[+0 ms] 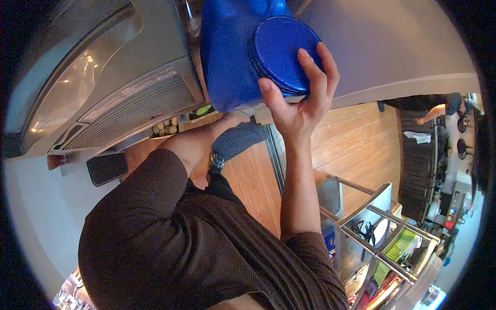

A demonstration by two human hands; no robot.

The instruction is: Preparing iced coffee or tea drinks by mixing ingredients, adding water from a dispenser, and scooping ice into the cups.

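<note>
A big blue plastic container fills the top middle, close to the camera. Its wide round blue cap has a ridged edge and faces me. My right hand is closed around the cap's lower right rim, thumb on the lower left and fingertips on the right. Beneath the container's lower end is my left hand, largely hidden by it, so its fingers and grip cannot be made out.
A grey appliance with a vented grille stands at the left. A pale panel spans the top right. A metal rack holding baskets stands at the lower right. Beyond the wooden floor, another person's arm shows near a dark counter.
</note>
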